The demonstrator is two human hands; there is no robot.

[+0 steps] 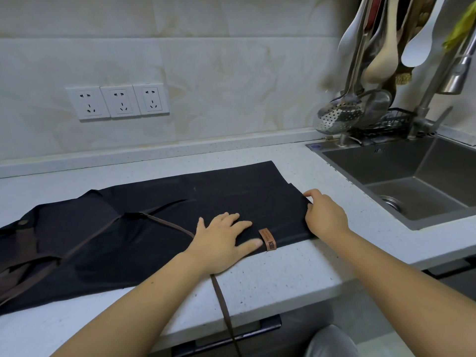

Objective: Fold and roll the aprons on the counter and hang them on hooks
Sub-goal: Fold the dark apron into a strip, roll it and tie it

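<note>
A dark navy apron (pixel 154 217) lies folded lengthwise across the white counter (pixel 296 274), its bib end off to the left. A tan leather label (pixel 268 239) sits on its near edge. One brown strap (pixel 222 302) trails over the counter's front edge. My left hand (pixel 224 240) presses flat on the cloth beside the label, fingers spread. At the apron's right end my right hand (pixel 324 215) rests on the fabric, fingers curled over the edge and pinching it.
A steel sink (pixel 412 176) is set into the counter at the right, with a faucet (pixel 453 76) above it. Ladles and spoons (pixel 360 99) hang over the sink's back corner. Three wall sockets (pixel 117 101) sit on the tiled backsplash.
</note>
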